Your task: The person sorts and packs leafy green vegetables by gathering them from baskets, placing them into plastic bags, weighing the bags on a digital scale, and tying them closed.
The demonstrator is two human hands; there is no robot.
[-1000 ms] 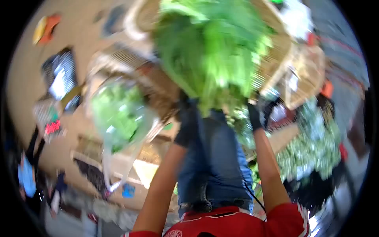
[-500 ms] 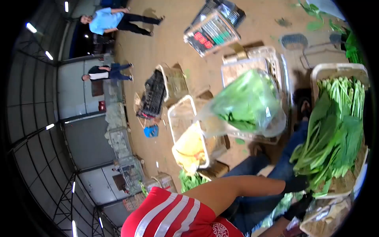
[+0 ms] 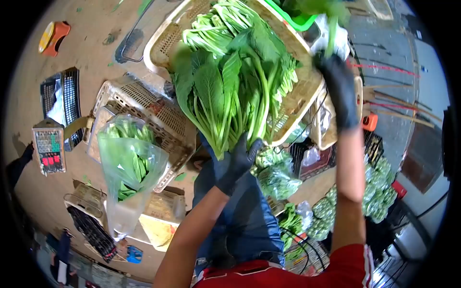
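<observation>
My left hand, in a black glove, is closed round the lower stems of a bunch of leafy greens at the near rim of a pale plastic crate. The large leaves of the bunch point away from me, over more greens with pale stalks in the crate. To the right, past the crate's edge, my gloved right hand is raised with its fingers closed round the stem of a single leafy green. The leaf at its top is smeared by motion.
On the left, a clear bag of greens rests on a scale with a keypad display. A green basket adjoins the crate's far right. Bagged vegetables lie beside my legs, and several more bags are piled on the right.
My view has swung round toward the crate, now in front of me. Both hands, previously low at the right edge, are spread apart, and the right one has a leafy green raised.
</observation>
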